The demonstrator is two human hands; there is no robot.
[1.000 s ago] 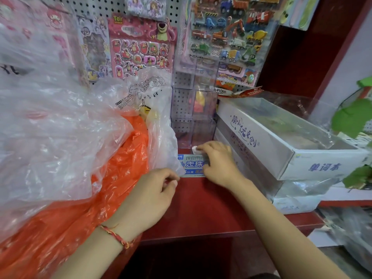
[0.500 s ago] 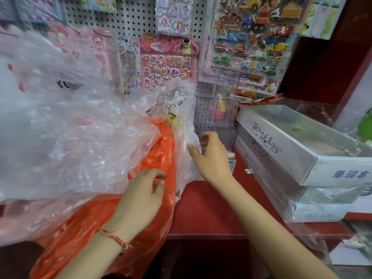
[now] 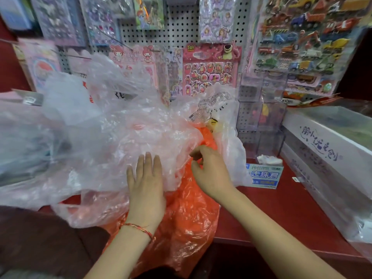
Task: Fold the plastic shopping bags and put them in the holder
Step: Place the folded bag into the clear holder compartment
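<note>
- Fingers of the left hand (image 3: 145,184) lie flat and spread, palm down, pressing on the crumpled clear plastic bags (image 3: 112,141); nothing is clamped in it.
- Right hand (image 3: 211,174) curls thumb and forefinger close together at the seam where the clear film meets the crinkled orange plastic bag (image 3: 187,220); whether film is actually pinched between them cannot be told.
- A thin red braided cord (image 3: 138,228) circles the left wrist.
- The orange bag lies under both hands and drapes over the front edge of the red counter top (image 3: 281,210), hanging below it.
- The clear bags heap up left of and behind the hands, spilling past the picture's left edge and rising against the white pegboard wall (image 3: 177,27).
- One clear bag with black printing (image 3: 211,105) stands at the right of the heap, just beside the right hand.
- Bare counter shows only to the right of the right forearm, a narrow open strip.
- A small blue-and-white cardboard box (image 3: 265,176) sits on that strip, just beside the printed bag's edge.
- Stacked white display boxes (image 3: 330,150) wall in the strip's right side.
- Clear acrylic compartments (image 3: 261,117) close it at the back.
- Hanging sticker sheets (image 3: 209,71) cover the pegboard above.
</note>
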